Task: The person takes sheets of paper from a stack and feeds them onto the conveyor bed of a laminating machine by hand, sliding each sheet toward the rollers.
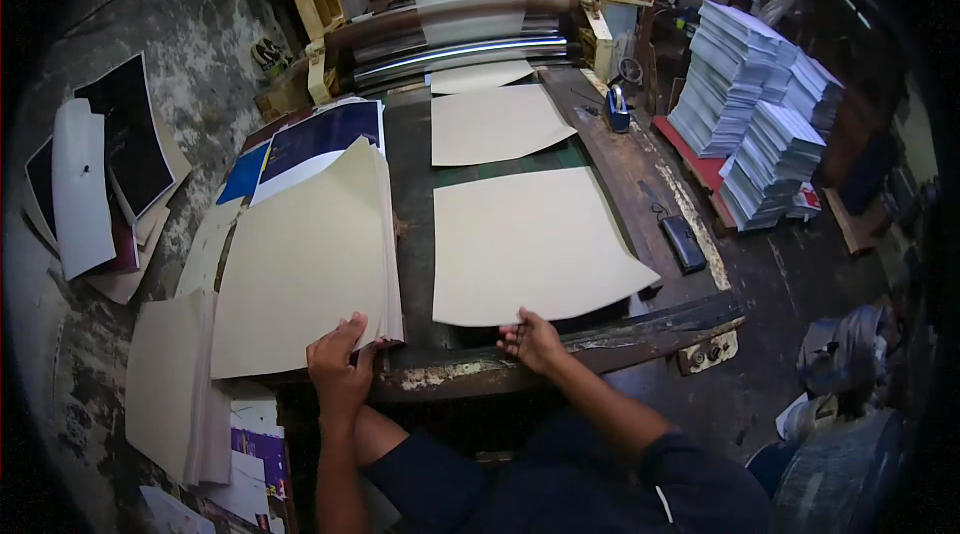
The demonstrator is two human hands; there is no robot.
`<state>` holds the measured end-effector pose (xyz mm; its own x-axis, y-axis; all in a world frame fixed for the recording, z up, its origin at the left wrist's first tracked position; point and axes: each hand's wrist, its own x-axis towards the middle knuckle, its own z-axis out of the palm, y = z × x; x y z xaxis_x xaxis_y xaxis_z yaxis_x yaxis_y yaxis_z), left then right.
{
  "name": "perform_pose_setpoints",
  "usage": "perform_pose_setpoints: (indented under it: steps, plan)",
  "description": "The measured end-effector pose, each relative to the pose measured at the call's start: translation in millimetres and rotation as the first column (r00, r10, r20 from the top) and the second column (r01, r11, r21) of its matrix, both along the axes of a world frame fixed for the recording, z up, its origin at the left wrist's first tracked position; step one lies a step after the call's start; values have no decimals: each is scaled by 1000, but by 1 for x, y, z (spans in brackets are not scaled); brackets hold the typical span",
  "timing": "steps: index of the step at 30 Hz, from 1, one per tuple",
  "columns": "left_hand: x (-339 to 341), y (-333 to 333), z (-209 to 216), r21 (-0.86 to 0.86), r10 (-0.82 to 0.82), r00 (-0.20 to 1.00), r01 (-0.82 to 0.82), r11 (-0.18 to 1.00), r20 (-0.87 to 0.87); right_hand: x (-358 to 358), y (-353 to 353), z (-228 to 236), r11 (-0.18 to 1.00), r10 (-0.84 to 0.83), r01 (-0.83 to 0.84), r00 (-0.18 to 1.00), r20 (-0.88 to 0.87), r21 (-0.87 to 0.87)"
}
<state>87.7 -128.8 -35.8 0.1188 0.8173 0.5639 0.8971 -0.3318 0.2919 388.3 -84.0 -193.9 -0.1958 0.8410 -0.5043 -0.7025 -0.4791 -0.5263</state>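
While the left hand (339, 362) grips a stack (300, 264), the right hand (533, 341) pinches a sheet (530, 246).

Worn, patchy grey floor (215, 64)

A dark navy shirt (715, 489), lower right of centre, has a short sleeve (675, 449) and one thin white line (664, 504). Dark shorts (425, 479), lower centre, leave some leg (380, 434) bare. Forearms (342, 464) and hands (340, 352) are bare.
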Motion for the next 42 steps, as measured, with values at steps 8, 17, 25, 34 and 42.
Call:
perform_pose_setpoints:
  steps: [8,17,25,34,42]
  plan:
    - [-1,-5,-12,-42,96,976,-89,995,195,-9,104,-22,988,-107,112,993,-52,104]
    - [3,4,-5,-90,74,368,27,996,927,-17,131,-33,941,-331,321,938,102,103]
    - [24,-34,14,-113,-453,881,468,876,137,16,14,59,786,358,-330,932,50,522]
    - [31,-32,26,-169,-227,965,204,964,-134,33,-156,10,913,332,-357,931,152,197]
    - [-5,0,-12,70,-19,984,31,997,-176,-7,-170,-3,979,205,-205,978,-24,20]
